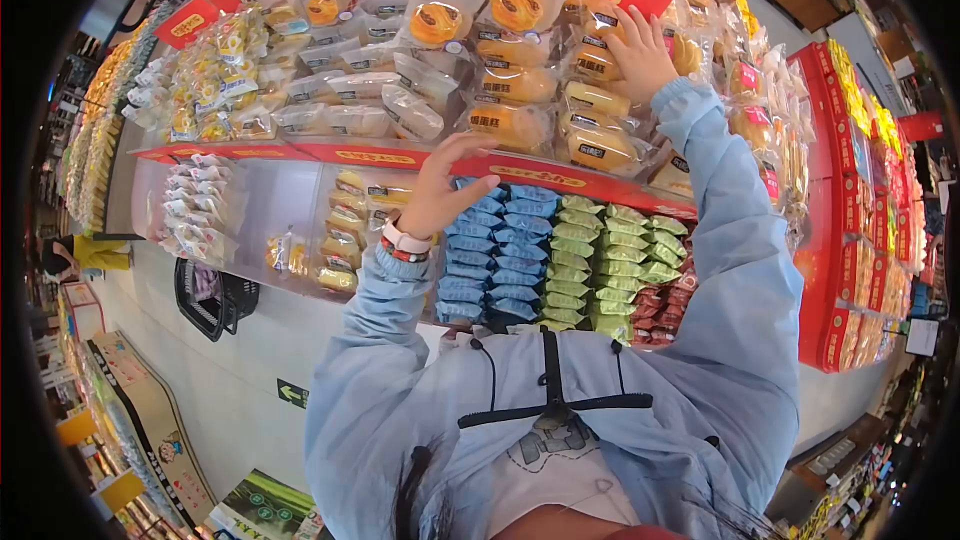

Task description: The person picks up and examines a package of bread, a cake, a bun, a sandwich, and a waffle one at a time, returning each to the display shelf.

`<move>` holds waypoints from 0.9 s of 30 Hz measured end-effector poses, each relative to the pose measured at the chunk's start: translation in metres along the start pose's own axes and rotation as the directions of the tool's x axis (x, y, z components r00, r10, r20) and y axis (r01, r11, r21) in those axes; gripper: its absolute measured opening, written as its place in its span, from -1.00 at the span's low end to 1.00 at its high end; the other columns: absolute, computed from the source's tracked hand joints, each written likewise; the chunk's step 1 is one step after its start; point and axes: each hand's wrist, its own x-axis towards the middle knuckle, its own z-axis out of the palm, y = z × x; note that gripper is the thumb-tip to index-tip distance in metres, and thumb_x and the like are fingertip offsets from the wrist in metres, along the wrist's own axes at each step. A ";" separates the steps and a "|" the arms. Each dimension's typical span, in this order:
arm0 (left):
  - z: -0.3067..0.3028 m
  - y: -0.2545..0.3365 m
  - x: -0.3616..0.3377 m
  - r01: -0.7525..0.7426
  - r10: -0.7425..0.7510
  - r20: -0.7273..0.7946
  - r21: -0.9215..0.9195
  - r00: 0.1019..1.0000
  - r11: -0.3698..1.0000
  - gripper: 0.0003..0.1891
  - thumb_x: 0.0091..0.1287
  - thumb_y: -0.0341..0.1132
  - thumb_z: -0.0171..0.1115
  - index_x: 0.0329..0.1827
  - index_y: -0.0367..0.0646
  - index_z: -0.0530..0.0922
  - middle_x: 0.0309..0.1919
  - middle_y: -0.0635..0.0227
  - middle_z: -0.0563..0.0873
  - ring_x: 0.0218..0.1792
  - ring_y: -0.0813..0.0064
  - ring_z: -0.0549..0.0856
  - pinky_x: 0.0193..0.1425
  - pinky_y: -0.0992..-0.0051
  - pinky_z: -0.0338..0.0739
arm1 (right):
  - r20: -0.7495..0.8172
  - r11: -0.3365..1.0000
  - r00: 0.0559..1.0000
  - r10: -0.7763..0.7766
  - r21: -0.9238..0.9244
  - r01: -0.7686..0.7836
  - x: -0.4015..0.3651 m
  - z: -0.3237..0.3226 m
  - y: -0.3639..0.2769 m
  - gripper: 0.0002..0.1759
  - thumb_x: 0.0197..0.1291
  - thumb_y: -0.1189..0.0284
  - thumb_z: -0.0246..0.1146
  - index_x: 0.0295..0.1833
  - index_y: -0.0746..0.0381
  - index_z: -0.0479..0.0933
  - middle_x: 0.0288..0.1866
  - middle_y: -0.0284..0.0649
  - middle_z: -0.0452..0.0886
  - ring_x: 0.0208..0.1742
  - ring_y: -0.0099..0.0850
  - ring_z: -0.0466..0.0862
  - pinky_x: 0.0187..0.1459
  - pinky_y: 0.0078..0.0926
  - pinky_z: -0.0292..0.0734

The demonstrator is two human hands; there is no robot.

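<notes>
My right hand (642, 58) reaches to the upper shelf, fingers spread over clear-wrapped cakes (595, 62) with dark labels. It seems to touch the wrappers, though contact under the palm is hidden. Lower down, my left hand (447, 190) hovers by the red shelf edge (540, 172), thumb and fingers apart and nothing held. Its fingertips are near a wrapped cake (512, 126) at the front of a stacked row. Two clear packs with round orange-brown pastries, a left pack (437, 22) and a right pack (528, 0), stand upright behind the rows.
Below the shelf edge lie rows of blue packets (520, 250), green packets (572, 262) and dark red packets (660, 312). Small wrapped snacks (215, 80) fill the shelf's left side. A black basket (215, 298) stands on the left floor. Red display shelving (825, 230) rises at right.
</notes>
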 end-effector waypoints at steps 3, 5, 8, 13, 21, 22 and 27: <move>0.015 -0.010 0.009 0.005 -0.005 0.023 0.001 1.000 1.000 -0.59 0.08 -0.46 0.29 0.03 -0.22 0.48 -0.03 0.29 0.51 -0.02 0.45 0.53 0.09 0.47 0.38 | 0.023 0.999 1.000 -0.016 0.033 0.015 -0.002 0.004 0.005 -0.16 -0.31 0.15 0.40 0.18 0.15 0.29 0.40 0.02 0.00 0.42 0.02 -0.02 0.35 0.11 -0.14; 0.029 -0.009 0.012 0.006 -0.006 0.003 -0.065 1.000 0.998 -0.60 0.03 -0.41 0.33 -0.01 -0.20 0.51 -0.18 0.29 0.59 -0.07 0.42 0.56 0.06 0.45 0.38 | -0.033 0.998 0.999 -0.008 0.068 0.010 -0.005 0.011 0.005 -0.17 -0.31 0.16 0.39 0.18 0.16 0.28 0.41 0.01 -0.02 0.42 0.01 -0.01 0.35 0.09 -0.12; 0.039 -0.005 0.017 -0.023 0.023 0.013 -0.007 1.000 1.000 -0.59 0.02 -0.33 0.34 -0.02 -0.21 0.52 -0.11 0.23 0.56 -0.01 0.31 0.53 0.11 0.39 0.34 | -0.151 0.975 0.987 -0.051 0.207 0.082 -0.004 0.016 0.014 -0.16 -0.28 0.14 0.38 0.21 0.15 0.27 0.41 -0.02 0.00 0.42 -0.02 0.01 0.35 0.11 -0.13; 0.058 0.006 0.056 -0.233 0.276 -0.039 0.433 0.960 0.871 -0.42 0.00 -0.11 0.33 0.09 -0.20 0.44 0.14 0.07 0.39 0.18 0.06 0.36 0.25 0.18 0.20 | -0.165 0.923 0.983 -0.076 0.363 0.132 0.047 0.007 0.047 -0.34 -0.06 0.28 0.26 0.22 0.17 0.30 0.30 -0.10 0.27 0.33 -0.14 0.24 0.29 -0.12 0.13; 0.110 -0.007 0.147 -0.253 0.260 0.126 0.802 0.957 0.542 -0.28 -0.01 0.11 0.24 0.23 0.00 0.35 0.32 0.02 0.16 0.34 -0.19 0.04 0.30 -0.15 -0.02 | 0.142 0.956 0.979 -0.148 0.273 0.105 0.111 0.023 0.031 -0.61 0.09 0.40 0.04 0.07 0.02 0.48 0.11 -0.22 0.47 0.13 -0.22 0.46 0.13 -0.25 0.36; 0.112 -0.011 0.150 -0.241 0.274 0.100 0.799 0.956 0.550 -0.28 -0.05 0.14 0.25 0.24 0.15 0.35 0.33 0.02 0.13 0.28 -0.31 0.06 0.26 -0.21 0.00 | 0.047 0.954 0.976 -0.214 0.226 0.198 0.104 0.024 0.030 -0.63 0.09 0.41 0.03 0.05 0.02 0.49 0.05 -0.21 0.51 0.07 -0.20 0.49 0.10 -0.26 0.38; 0.114 -0.018 0.151 -0.221 0.200 0.120 0.745 0.972 0.629 -0.29 -0.05 0.13 0.26 0.23 0.20 0.35 0.34 0.03 0.12 0.23 -0.26 0.14 0.24 -0.13 0.14 | 0.139 0.978 0.980 -0.142 0.170 0.117 0.100 0.012 0.029 -0.66 0.07 0.39 0.07 -0.01 0.00 0.53 0.00 -0.23 0.53 0.00 -0.25 0.55 -0.03 -0.26 0.48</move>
